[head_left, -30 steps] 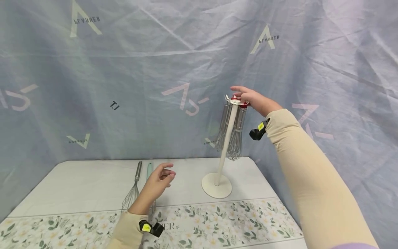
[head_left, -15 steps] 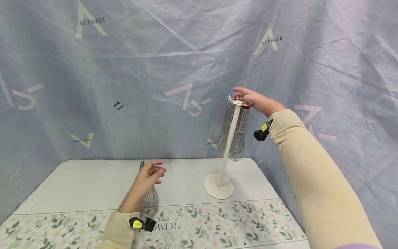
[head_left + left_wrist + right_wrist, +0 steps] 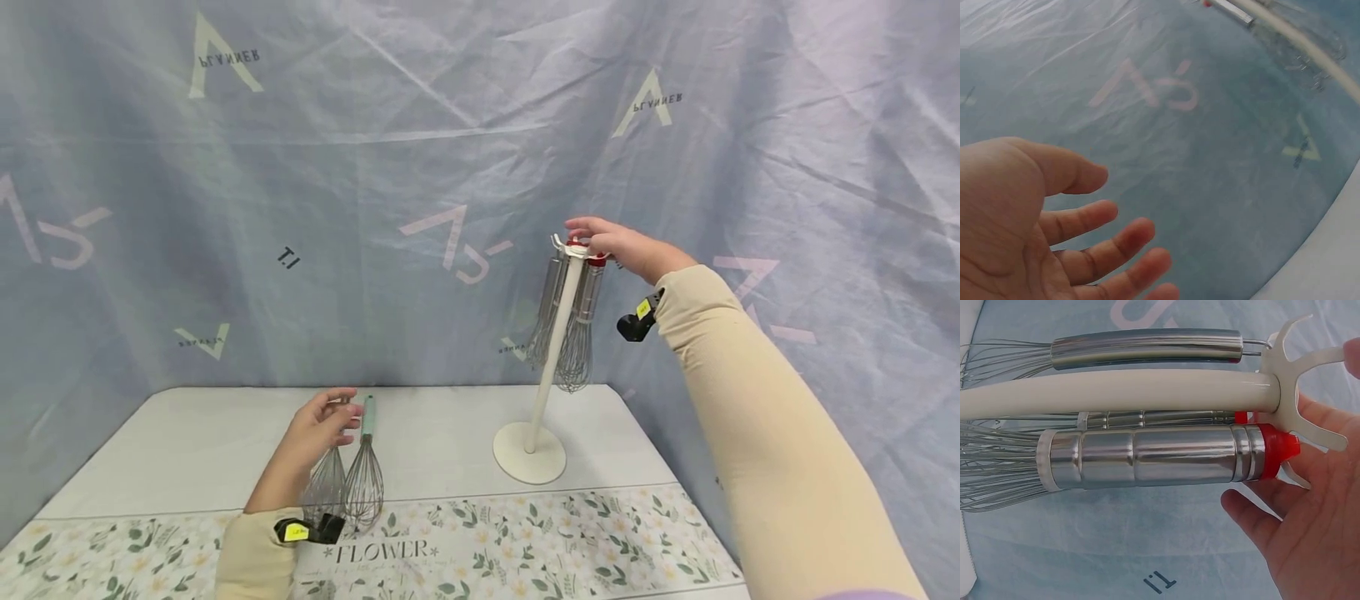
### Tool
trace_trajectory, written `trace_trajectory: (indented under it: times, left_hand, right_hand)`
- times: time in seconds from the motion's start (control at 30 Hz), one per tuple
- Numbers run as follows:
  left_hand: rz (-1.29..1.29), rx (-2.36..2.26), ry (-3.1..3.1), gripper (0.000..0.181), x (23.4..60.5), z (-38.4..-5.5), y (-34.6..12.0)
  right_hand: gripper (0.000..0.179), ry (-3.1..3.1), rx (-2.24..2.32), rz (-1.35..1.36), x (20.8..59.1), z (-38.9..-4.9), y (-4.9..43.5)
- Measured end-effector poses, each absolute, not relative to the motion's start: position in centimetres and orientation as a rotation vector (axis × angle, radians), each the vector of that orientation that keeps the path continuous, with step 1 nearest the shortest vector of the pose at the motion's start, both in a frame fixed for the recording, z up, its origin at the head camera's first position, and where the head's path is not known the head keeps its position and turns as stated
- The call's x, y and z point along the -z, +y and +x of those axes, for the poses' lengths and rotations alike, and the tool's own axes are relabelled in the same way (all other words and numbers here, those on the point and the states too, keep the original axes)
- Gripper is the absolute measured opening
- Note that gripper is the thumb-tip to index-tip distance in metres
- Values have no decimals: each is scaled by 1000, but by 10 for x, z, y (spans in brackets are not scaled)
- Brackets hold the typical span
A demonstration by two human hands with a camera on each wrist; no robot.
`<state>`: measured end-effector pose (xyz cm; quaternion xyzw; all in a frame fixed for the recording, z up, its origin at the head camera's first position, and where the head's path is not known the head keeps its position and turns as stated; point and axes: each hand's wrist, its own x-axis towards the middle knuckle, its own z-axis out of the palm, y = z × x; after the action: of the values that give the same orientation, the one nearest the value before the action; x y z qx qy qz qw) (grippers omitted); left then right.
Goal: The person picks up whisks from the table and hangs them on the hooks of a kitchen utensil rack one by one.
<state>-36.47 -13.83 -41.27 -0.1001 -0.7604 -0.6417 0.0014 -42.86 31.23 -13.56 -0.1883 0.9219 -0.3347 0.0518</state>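
My left hand (image 3: 318,429) hovers in the air, fingers loosely bent and apart, holding nothing; the left wrist view shows the same bare palm and fingers (image 3: 1132,240). Below it lie two whisks, a teal-handled whisk (image 3: 368,421) and another whisk (image 3: 324,487) partly hidden by the hand. My right hand (image 3: 630,250) is at the top of a white stand (image 3: 551,367), its fingers spread around the hooks (image 3: 1319,359). From these hooks hang a steel-handled whisk (image 3: 1147,349) and two red-ended whisks, the nearer red-ended whisk (image 3: 1166,456) in front of the palm. Contact with it is unclear.
The stand's round base (image 3: 529,467) rests on the right part of the white table (image 3: 217,442). A floral strip (image 3: 555,542) runs along the table's front. A blue-grey curtain (image 3: 390,208) hangs behind and at the sides.
My left hand has moved left, from right of the teal-handled whisk to over the other whisk, uncovering the teal handle. The right hand stays at the stand's top; the view shifts slightly.
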Motion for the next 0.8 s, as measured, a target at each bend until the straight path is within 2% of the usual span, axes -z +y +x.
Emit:
trace_trajectory:
  times: [0.17, 0.43, 0.8]
  left_hand:
    - [-191, 1995, -2386, 47, 428, -374, -158]
    - [153, 1978, -2394, 48, 462, -393, -173]
    - [260, 2050, -2437, 63, 501, -410, -177]
  right_hand:
    - [75, 2823, 1020, -548, 137, -430, 310]
    - [77, 2824, 1071, -516, 133, -429, 308]
    - [76, 2824, 1046, -492, 131, -423, 304]
